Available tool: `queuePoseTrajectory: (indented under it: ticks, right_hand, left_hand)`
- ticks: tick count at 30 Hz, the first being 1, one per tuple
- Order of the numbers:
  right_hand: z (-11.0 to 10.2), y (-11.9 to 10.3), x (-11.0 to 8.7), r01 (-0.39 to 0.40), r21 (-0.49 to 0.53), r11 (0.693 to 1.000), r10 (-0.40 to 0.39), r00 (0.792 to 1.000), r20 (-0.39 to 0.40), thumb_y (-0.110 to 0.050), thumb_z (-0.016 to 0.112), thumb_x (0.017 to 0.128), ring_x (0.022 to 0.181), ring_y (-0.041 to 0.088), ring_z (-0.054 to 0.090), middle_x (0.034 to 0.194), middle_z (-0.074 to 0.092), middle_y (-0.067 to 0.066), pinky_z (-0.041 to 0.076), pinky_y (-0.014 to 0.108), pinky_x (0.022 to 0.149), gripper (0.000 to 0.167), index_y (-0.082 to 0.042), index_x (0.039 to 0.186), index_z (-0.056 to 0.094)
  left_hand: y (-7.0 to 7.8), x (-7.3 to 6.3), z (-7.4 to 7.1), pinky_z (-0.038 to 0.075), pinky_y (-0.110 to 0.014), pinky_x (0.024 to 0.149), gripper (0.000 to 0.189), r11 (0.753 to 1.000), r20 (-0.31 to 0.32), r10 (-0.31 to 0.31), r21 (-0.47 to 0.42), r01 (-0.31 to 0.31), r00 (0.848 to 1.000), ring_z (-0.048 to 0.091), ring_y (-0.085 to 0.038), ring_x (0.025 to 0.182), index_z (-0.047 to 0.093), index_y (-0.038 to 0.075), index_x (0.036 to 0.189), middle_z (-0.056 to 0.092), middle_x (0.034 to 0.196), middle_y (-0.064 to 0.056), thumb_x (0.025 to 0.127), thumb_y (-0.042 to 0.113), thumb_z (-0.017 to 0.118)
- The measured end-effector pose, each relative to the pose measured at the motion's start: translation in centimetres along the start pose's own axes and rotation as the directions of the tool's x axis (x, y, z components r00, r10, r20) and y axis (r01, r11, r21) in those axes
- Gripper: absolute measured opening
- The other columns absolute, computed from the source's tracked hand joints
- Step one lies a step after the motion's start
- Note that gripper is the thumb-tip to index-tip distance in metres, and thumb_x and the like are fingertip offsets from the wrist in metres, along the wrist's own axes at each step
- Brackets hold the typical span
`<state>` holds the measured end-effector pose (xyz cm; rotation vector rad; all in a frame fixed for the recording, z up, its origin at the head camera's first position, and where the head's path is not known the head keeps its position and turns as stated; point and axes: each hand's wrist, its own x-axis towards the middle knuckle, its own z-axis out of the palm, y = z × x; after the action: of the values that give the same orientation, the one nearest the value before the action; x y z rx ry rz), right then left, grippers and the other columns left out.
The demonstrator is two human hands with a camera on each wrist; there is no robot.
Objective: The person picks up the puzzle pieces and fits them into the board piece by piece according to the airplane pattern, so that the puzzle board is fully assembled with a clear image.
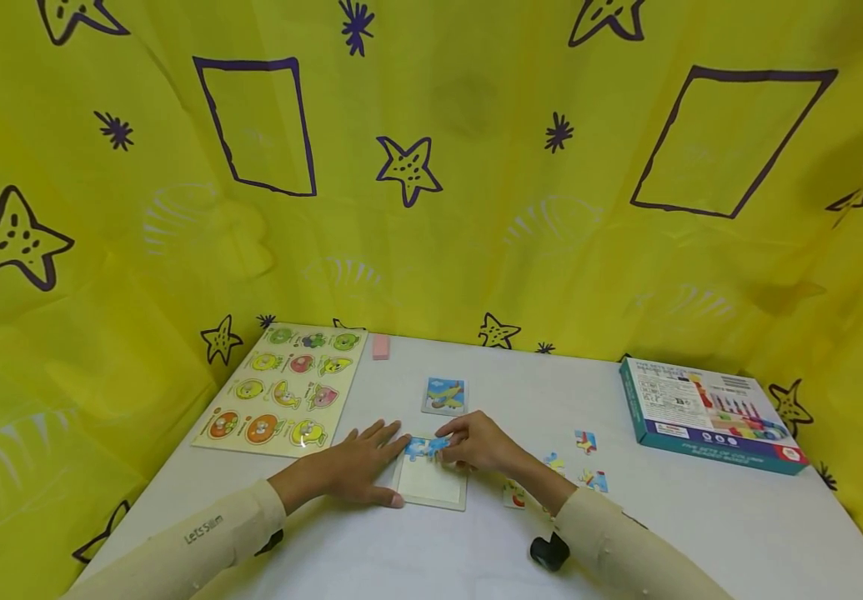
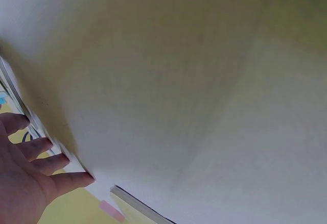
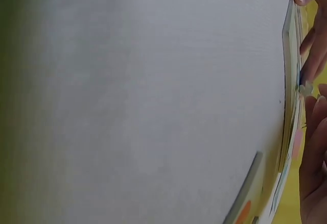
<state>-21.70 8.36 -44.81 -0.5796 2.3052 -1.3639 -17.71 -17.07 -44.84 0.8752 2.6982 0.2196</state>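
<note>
A shallow jigsaw tray (image 1: 429,485) lies on the table, its lower part bare cream. Along its top edge sits a blue puzzle piece (image 1: 414,447). My left hand (image 1: 352,468) rests at the tray's left side with fingers spread, fingertips near the top corner and thumb near the bottom one. Over the tray's top right, my right hand (image 1: 482,443) pinches a puzzle piece (image 3: 306,89) between thumb and fingers, close beside the blue one. Above the tray lies a small picture puzzle (image 1: 445,395) of a yellow plane on blue.
Several loose puzzle pieces (image 1: 585,442) are scattered right of the tray, some partly behind the right forearm. A fruit board (image 1: 281,392) lies at the left, with a pink block (image 1: 381,347) beside it. A flat box (image 1: 712,415) stands at the right. Yellow curtain (image 1: 431,250) encloses the table.
</note>
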Motion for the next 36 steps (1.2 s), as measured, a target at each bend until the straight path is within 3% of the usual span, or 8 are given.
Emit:
queuePoseTrajectory:
  ticks: [11,18,26,36]
  right_hand:
    - [0.8,-0.2,0.7,-0.024,-0.118,0.993,0.017,0.998,-0.061,-0.007,0.079,0.085,0.053,0.010,0.057,0.074,0.066,0.001,0.046,0.022,0.052,0.026,0.000,0.109,0.074]
    - [0.9,-0.2,0.8,-0.042,-0.246,0.968,0.020,0.996,-0.090,-0.014,0.083,0.082,0.070,0.014,0.053,0.078,0.061,0.000,0.043,0.025,0.059,0.025,-0.007,0.104,0.076]
    - [1.1,-0.2,0.9,-0.038,-0.331,0.943,0.008,0.996,-0.090,-0.015,0.084,0.081,0.072,0.014,0.053,0.076,0.060,-0.003,0.044,0.027,0.064,0.025,-0.008,0.103,0.076]
    - [1.0,-0.8,0.8,-0.075,-0.363,0.929,0.041,0.994,-0.100,-0.015,0.087,0.078,0.074,0.014,0.055,0.081,0.063,-0.002,0.046,0.028,0.066,0.032,-0.007,0.105,0.073]
  left_hand:
    - [0.0,-0.1,-0.1,0.029,-0.068,0.114,0.096,1.000,-0.002,0.000,-0.001,0.000,1.000,0.022,-0.042,0.152,0.030,0.014,0.159,0.024,0.166,-0.016,0.088,0.070,0.060]
    - [0.0,0.0,0.0,0.030,-0.068,0.114,0.096,1.000,-0.007,0.005,0.003,-0.005,1.000,0.023,-0.042,0.152,0.030,0.014,0.159,0.024,0.166,-0.016,0.088,0.070,0.060]
    - [0.0,-0.1,0.0,0.030,-0.067,0.114,0.096,1.000,-0.001,-0.001,0.003,0.001,1.000,0.022,-0.042,0.152,0.029,0.015,0.159,0.024,0.166,-0.015,0.087,0.071,0.059]
    - [0.2,-0.1,-0.3,0.031,-0.068,0.113,0.095,1.000,-0.008,0.010,-0.003,-0.010,1.000,0.023,-0.043,0.151,0.031,0.012,0.158,0.024,0.165,-0.017,0.088,0.070,0.060]
